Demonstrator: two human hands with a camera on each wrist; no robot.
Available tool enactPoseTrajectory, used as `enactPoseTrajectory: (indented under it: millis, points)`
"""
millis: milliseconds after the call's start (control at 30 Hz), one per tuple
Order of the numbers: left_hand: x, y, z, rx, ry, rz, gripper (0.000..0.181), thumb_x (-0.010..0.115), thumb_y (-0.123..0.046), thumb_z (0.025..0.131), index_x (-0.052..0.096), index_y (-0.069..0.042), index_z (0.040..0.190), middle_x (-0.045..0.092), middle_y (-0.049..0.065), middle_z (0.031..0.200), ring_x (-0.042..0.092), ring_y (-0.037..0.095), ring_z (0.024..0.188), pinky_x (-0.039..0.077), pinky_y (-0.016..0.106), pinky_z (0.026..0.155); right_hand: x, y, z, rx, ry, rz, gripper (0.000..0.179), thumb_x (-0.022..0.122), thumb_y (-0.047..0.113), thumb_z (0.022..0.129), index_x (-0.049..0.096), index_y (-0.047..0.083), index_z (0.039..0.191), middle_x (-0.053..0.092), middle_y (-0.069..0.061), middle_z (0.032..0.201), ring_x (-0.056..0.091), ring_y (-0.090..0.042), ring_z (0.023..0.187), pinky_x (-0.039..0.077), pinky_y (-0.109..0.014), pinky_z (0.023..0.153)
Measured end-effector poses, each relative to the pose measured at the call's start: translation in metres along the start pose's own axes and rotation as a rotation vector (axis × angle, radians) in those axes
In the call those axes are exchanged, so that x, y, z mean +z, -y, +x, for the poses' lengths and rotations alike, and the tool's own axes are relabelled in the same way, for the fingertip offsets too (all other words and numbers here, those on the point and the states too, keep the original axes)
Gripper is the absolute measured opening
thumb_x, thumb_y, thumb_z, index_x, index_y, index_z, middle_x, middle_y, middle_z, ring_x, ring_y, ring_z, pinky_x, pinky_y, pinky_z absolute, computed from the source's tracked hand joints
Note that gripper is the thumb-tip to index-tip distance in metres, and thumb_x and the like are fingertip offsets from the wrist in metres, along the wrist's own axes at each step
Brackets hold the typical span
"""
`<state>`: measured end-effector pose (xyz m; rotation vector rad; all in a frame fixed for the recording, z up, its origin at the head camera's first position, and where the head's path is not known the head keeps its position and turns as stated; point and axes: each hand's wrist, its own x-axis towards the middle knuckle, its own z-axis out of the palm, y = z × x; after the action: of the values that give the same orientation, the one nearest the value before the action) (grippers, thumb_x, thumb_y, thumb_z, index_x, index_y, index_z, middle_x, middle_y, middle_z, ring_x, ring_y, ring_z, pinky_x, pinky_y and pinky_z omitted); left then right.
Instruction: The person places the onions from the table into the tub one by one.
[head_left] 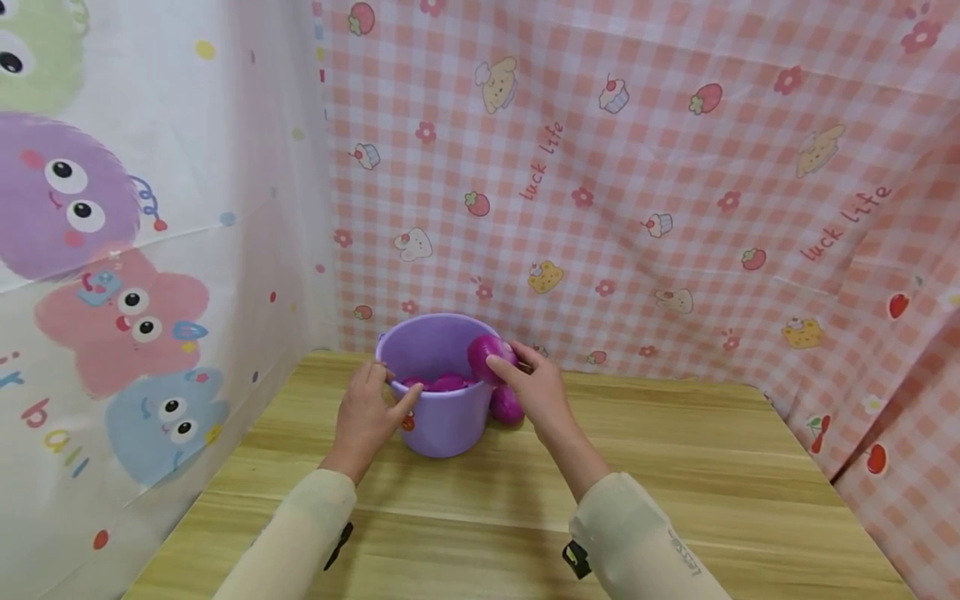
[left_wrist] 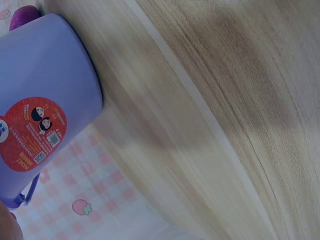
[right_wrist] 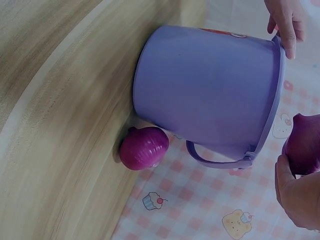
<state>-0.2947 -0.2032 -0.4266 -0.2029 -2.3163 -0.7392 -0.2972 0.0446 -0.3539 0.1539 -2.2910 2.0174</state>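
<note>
A light purple bucket (head_left: 444, 425) stands upright on the table, with several red onions (head_left: 450, 382) inside, partly hidden by its front wall. My left hand (head_left: 365, 414) holds the bucket's rim at the left; in the right wrist view its thumb lies along that rim. Between the thumb and fingers of my right hand (head_left: 542, 387) is another red onion (head_left: 491, 357), held at the rim's right side. One more red onion (right_wrist: 144, 148) lies on the table beside the bucket. Only a fingertip of the left hand shows in the left wrist view.
The wood-grain table (head_left: 675, 483) reaches back to a pink checked cloth (head_left: 637, 167). A white cartoon-print cloth (head_left: 247, 167) hangs along the left side. The bucket's handle (right_wrist: 212, 162) hangs down on its right side.
</note>
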Motion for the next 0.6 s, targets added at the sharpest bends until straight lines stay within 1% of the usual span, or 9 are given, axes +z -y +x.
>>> enactPoseTrajectory:
  millis: [233, 367, 600]
  points:
    - [0.002, 0.001, 0.000, 0.008, -0.003, 0.000, 0.043, 0.079, -0.037, 0.085, 0.052, -0.004, 0.093, 0.053, 0.015, 0.095, 0.052, 0.030, 0.089, 0.048, 0.043, 0.075, 0.002, 0.003, 0.004, 0.009, -0.002, 0.008, 0.060, 0.079, 0.033, 0.086, 0.059, 0.008, 0.137, 0.060, -0.013, 0.133, 0.059, -0.027, 0.119, 0.046, -0.042, 0.101]
    - [0.002, 0.001, 0.000, 0.011, -0.003, 0.004, 0.043, 0.078, -0.038, 0.085, 0.053, -0.004, 0.093, 0.053, 0.013, 0.094, 0.052, 0.030, 0.089, 0.048, 0.043, 0.075, 0.005, 0.003, 0.010, 0.009, -0.004, -0.032, 0.062, 0.078, 0.035, 0.086, 0.058, 0.008, 0.138, 0.061, -0.012, 0.132, 0.060, -0.026, 0.118, 0.047, -0.042, 0.099]
    - [0.000, 0.000, 0.000, 0.004, 0.004, 0.004, 0.044, 0.078, -0.038, 0.085, 0.053, -0.003, 0.093, 0.052, 0.012, 0.094, 0.052, 0.030, 0.088, 0.048, 0.043, 0.075, 0.009, 0.004, 0.019, 0.011, -0.001, -0.111, 0.065, 0.076, 0.041, 0.086, 0.057, 0.011, 0.140, 0.060, -0.010, 0.134, 0.057, -0.025, 0.121, 0.044, -0.043, 0.103]
